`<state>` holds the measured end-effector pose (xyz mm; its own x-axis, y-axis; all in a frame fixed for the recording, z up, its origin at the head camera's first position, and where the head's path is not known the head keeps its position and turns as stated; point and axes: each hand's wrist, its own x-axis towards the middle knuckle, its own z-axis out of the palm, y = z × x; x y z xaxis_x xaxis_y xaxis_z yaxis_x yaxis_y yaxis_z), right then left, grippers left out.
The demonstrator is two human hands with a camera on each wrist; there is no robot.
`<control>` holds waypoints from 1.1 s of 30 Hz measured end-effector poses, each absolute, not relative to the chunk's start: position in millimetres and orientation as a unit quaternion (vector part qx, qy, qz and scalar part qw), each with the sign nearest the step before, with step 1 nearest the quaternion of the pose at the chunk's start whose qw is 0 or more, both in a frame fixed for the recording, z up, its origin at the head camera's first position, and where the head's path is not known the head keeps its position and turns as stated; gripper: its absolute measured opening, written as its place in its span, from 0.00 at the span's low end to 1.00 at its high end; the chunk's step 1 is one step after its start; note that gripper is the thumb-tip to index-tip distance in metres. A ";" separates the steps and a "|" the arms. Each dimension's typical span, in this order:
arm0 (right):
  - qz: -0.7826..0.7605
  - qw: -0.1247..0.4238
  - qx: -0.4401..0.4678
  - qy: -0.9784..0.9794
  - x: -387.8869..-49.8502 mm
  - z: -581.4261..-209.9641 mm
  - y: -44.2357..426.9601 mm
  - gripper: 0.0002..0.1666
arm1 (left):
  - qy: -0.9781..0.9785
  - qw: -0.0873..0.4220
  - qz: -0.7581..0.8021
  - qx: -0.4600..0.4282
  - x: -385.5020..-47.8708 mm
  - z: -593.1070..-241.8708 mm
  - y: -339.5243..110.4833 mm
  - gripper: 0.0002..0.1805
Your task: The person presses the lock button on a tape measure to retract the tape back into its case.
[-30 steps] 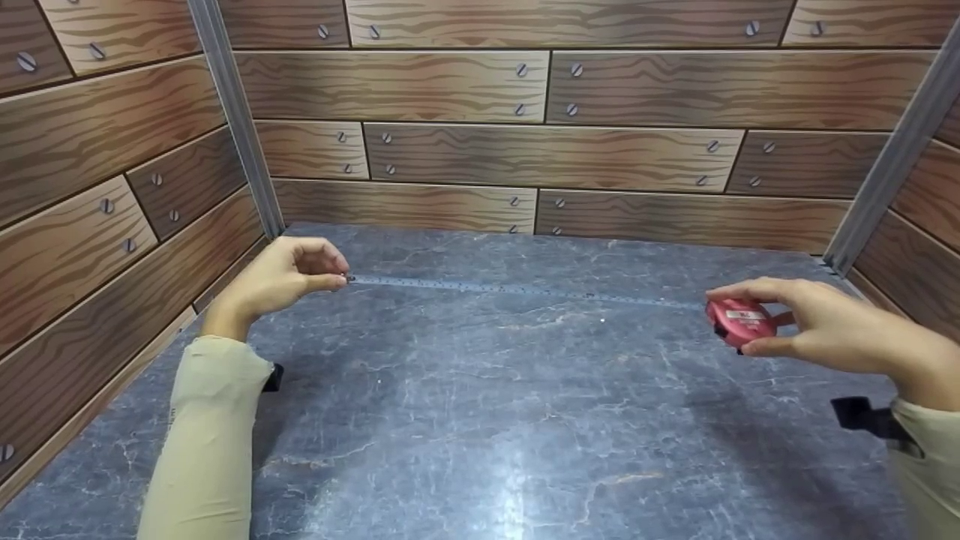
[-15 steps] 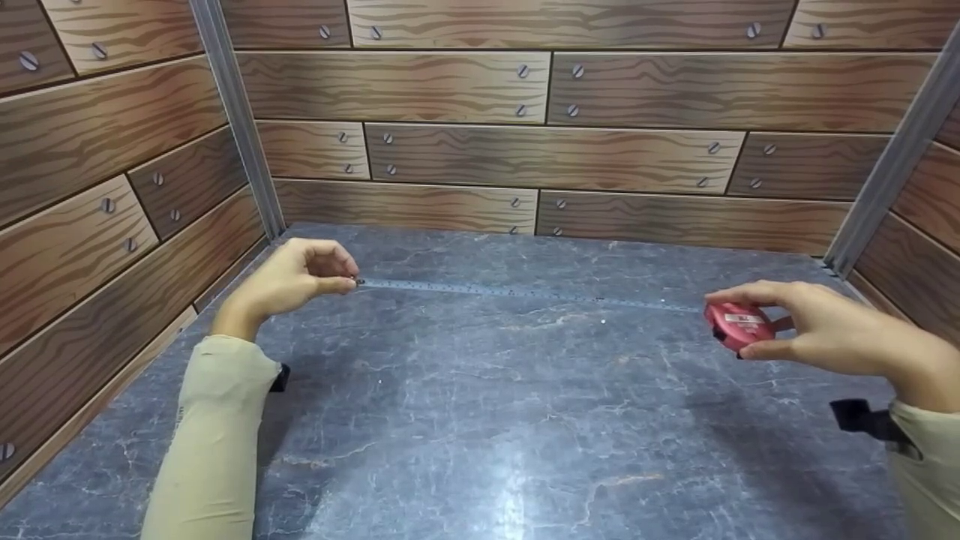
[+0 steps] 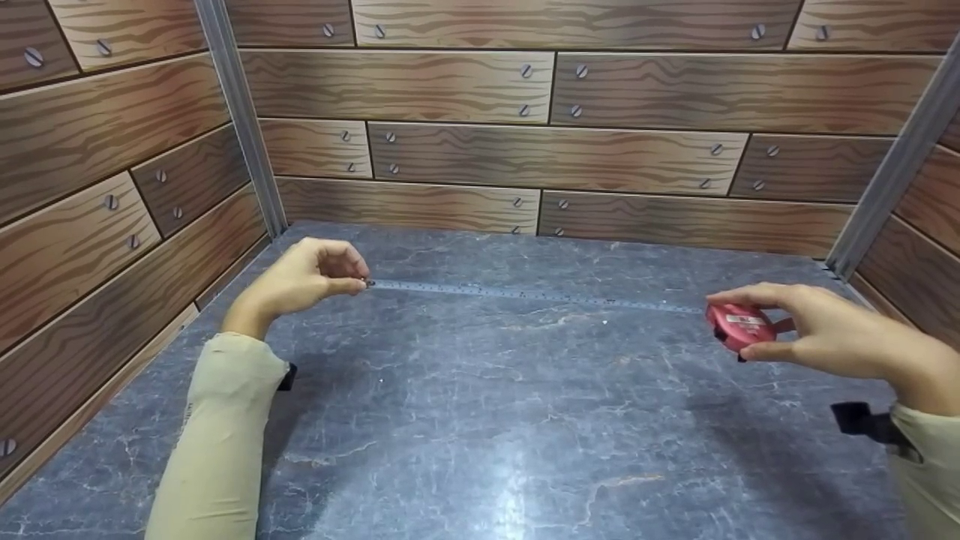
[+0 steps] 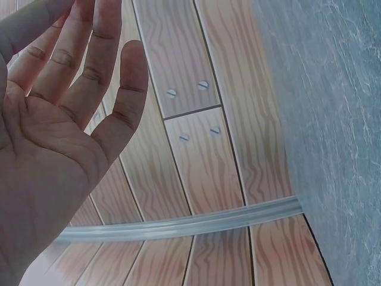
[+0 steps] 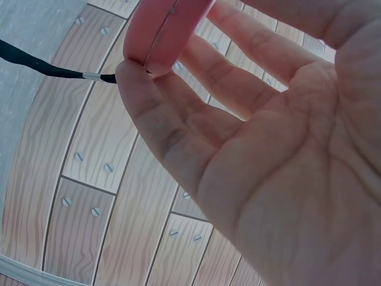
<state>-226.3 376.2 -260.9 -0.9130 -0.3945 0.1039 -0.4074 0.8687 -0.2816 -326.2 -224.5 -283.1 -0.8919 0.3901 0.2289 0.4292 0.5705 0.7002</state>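
Observation:
A red tape measure (image 3: 742, 324) with a pale label is gripped by my right hand (image 3: 840, 330) between thumb and fingers, above the table's right side. Its pale blade (image 3: 517, 293) is drawn out leftward, nearly straight, to my left hand (image 3: 296, 277). There the thumb and fingertips pinch the blade's end. In the right wrist view the red case (image 5: 164, 36) sits at the fingertips, with a black cord (image 5: 44, 67) running off to the left. The left wrist view shows the palm (image 4: 53, 143); the pinched blade end is out of that view.
Beneath both hands lies a dark blue-grey marbled tabletop (image 3: 465, 420). Wood-print panels (image 3: 450, 90) stand behind and at both sides. Metal corner strips (image 3: 240, 112) join the panels at the back left and back right.
My left hand has moved a little to the right with the blade's end, so the drawn-out length is shorter. My right hand with the tape measure has hardly moved.

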 end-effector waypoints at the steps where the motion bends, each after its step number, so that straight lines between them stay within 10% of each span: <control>1: 0.151 0.024 0.208 -0.966 -226.1 -261.0 376.2 0.42 | -0.886 0.024 -0.401 -0.232 -326.5 -283.4 -224.1 0.06; 33: 0.157 0.049 0.244 -0.956 -227.2 -264.8 378.4 0.41 | -0.889 0.024 -0.378 -0.258 -326.0 -281.2 -204.4 0.05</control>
<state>-227.2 378.4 -264.8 -0.8757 -0.4518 0.1703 -0.4826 0.8309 -0.2769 -326.0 -204.4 -281.2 -0.8656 0.4407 0.2378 0.4770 0.5807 0.6598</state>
